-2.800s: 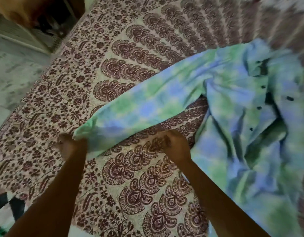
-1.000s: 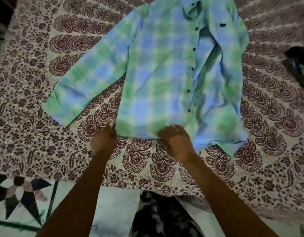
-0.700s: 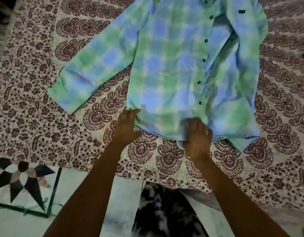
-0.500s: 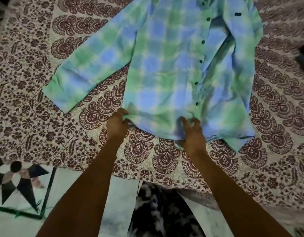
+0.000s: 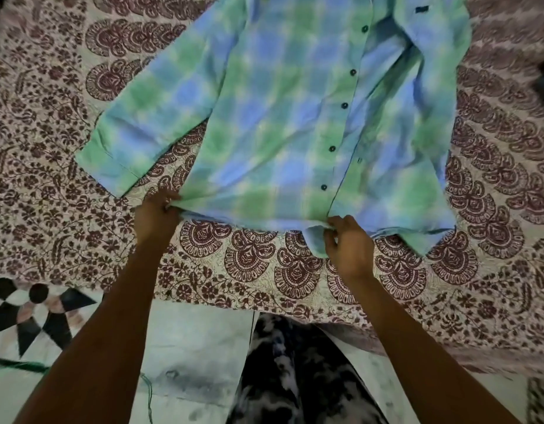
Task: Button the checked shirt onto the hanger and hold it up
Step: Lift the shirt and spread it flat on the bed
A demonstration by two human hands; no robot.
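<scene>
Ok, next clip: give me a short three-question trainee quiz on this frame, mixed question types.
1. True or false: both hands grip the checked shirt at its bottom hem.
2. What does the shirt lie on? A) patterned bedspread B) bare floor C) wooden table
3. Fill in: no ____ is visible in the frame.

Key: 1 true, left hand and right hand both pinch the hem. 2 A, the patterned bedspread. 3 hanger.

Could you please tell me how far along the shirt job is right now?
Done: the checked shirt lies spread flat on the printed bedsheet. In hand: the left hand and right hand pinch its bottom hem. Left: no hanger is visible, the front lies unbuttoned, and nothing is held up.
</scene>
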